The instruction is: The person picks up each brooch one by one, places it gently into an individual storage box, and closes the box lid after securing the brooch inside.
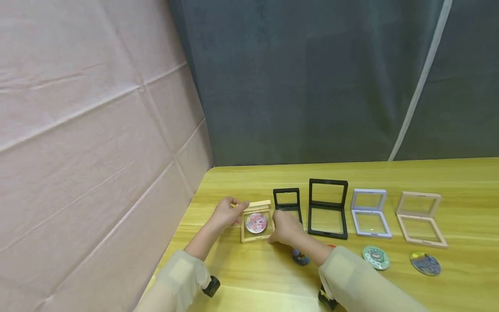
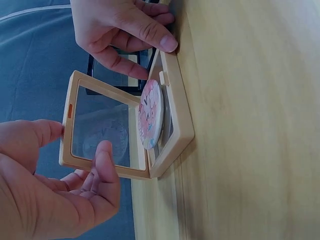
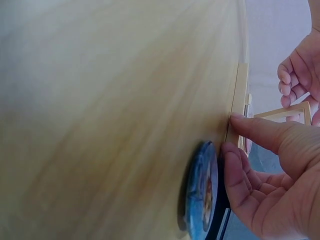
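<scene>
A light-yellow hinged display frame [image 1: 249, 239] lies partly opened on the table, its clear-paned lid [image 2: 75, 112] tilted up from the base. A round pink badge [image 1: 256, 222] rests on the film inside the base. My left hand [image 1: 227, 213] pinches the lid at its free edge, with a finger along the pane. On the other side, my right hand [image 1: 286, 227] holds the base by its right side, thumb [image 3: 250, 126] on the rim. Past the right hand stands a small black opened frame [image 1: 286, 190], partly hidden by that hand.
To the right stand a larger black frame [image 1: 327, 235], a lilac frame [image 1: 374, 235] and a pale pink frame [image 1: 425, 243], all opened. In front lie a blue badge [image 1: 300, 257], a green badge [image 1: 376, 258] and a blue-yellow badge [image 1: 426, 263]. A pink cloth wall [image 1: 117, 173] borders the left.
</scene>
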`<state>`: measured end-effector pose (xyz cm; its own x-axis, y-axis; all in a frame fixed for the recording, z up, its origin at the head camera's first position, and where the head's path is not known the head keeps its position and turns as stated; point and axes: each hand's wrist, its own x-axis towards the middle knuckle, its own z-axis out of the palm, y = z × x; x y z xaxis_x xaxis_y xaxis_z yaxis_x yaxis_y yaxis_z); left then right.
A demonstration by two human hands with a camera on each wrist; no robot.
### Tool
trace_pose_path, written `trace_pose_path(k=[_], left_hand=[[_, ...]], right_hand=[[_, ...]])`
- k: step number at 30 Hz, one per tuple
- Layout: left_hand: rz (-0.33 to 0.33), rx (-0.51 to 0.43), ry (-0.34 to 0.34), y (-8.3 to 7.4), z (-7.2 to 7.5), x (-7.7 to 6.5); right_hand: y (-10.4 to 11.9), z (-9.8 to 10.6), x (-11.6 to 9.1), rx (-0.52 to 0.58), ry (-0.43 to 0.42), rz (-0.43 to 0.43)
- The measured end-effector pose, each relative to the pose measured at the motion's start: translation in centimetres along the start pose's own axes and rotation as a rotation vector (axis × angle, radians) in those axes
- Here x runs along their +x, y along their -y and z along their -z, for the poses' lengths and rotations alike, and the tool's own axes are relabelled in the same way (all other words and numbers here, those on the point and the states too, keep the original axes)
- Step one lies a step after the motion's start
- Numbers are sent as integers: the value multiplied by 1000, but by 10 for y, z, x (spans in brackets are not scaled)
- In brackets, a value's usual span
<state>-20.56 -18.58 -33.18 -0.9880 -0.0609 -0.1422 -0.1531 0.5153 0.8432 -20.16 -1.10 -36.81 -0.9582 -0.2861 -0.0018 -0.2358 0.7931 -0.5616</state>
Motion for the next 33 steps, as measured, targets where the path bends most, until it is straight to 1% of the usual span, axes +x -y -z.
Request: trace_pose_path(k=[5,10,17,20,25,30,33], left_hand=[[16,-45,28,1,-1,-3],[27,-83,55,6,-2,-7],[28,-140,126,14,-5,-14],[23,-142,141,16,-5,-15],[38,-147,153,18,-6,-16],[68,-103,160,20,-7,-17],[73,-80,164,22,-8,-17]], right_hand=[[-3,1,0,5,5,10],[-3,1,1,7,5,16],[-3,3,0,10,2,-1],[-3,3,1,7,2,-2],[-2,2,2,15,2,-4],[-3,0,1,26,-5,17],[-4,-1,0,37,-8,28]])
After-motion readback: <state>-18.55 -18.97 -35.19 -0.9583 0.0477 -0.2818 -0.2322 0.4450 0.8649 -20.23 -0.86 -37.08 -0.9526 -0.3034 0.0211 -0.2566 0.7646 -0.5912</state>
